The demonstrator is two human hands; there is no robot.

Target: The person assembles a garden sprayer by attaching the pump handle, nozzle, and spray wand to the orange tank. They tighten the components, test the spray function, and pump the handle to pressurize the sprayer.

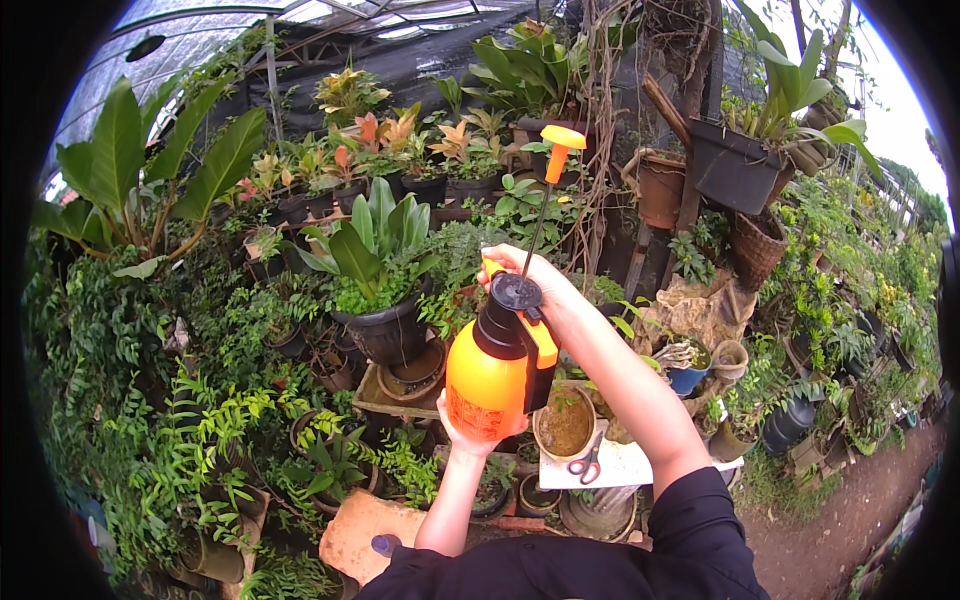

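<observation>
Nearest, the left hand cups the orange spray bottle from below, holding it up at centre. The right hand wraps its black cap, pump rod raised. Just right lie scissors; farther left stands a black potted plant.

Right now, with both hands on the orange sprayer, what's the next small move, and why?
Probably push the pump rod down. The orange knob stands raised high on its thin rod above the black cap, the right hand sits at the cap, and the left hand cups the sprayer bottle from below, steadying it for a stroke.
</observation>
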